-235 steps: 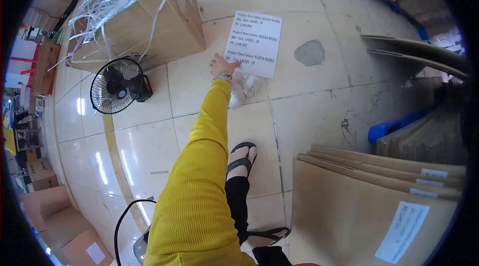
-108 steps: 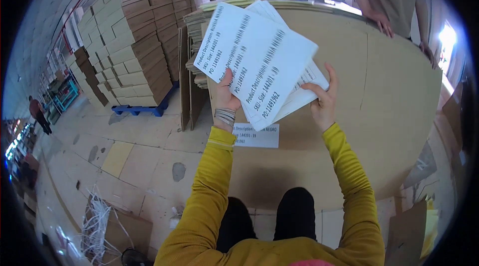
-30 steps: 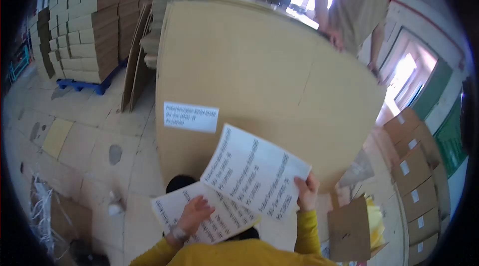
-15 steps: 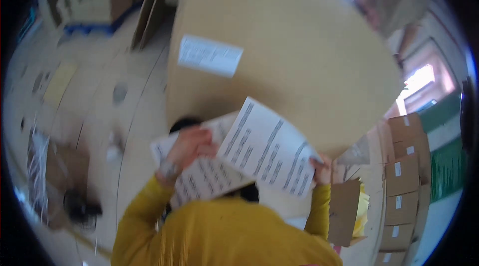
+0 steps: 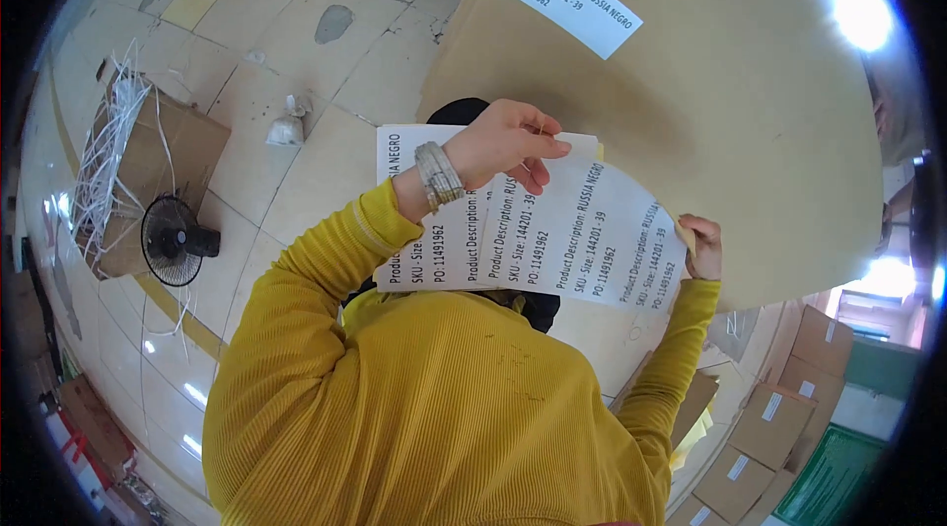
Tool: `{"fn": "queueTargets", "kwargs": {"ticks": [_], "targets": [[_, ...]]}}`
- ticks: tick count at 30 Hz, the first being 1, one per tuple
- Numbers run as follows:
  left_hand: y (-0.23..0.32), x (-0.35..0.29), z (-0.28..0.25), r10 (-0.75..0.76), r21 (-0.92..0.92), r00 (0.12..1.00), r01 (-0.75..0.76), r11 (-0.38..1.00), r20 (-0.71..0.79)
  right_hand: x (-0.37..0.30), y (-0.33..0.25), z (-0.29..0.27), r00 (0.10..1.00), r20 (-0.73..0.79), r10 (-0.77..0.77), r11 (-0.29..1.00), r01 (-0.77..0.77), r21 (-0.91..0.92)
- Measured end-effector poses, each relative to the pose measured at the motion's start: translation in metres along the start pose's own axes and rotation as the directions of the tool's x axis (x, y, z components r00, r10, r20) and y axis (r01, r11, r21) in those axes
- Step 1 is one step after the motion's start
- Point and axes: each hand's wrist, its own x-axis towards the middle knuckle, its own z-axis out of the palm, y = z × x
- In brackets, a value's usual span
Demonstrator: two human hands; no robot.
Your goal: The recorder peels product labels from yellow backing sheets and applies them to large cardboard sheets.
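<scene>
White sheets of printed labels [image 5: 631, 230] lie fanned in front of my body, below a large brown cardboard box. My right hand [image 5: 702, 248] pinches the right edge of the upper sheet, which bends there. Over the sheets' upper part is my left hand [image 5: 505, 146], a banded bracelet on its wrist; its fingers are loosely curved and apart, and nothing shows between them. On the cardboard box [image 5: 710, 121] sits one white label [image 5: 570, 1], stuck at a slant near the box's far left part.
On the tiled floor at left stand an open carton [image 5: 168, 171] with white straps spilling out, a black fan [image 5: 178, 240] and a small white bag [image 5: 287, 123]. Labelled cartons [image 5: 769, 422] are stacked at lower right, beside a green panel [image 5: 829, 477].
My view has swung, so the box and its label sit farther right. My left hand has moved up off the lower sheet, over the upper one. My right hand keeps its pinch.
</scene>
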Motion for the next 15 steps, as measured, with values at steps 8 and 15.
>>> {"fn": "queueTargets", "kwargs": {"ticks": [8,15], "targets": [[-0.055,-0.021,0.031,-0.032,0.152,0.999,0.03,0.988,0.012,0.021,0.024,0.093,0.951,0.023,0.308,0.946,-0.309,0.098],[-0.045,-0.03,0.037,0.01,0.175,1.0,-0.007,0.985,-0.019,0.027,0.008,0.135,0.945,0.136,0.298,0.945,-0.312,0.093]]}}
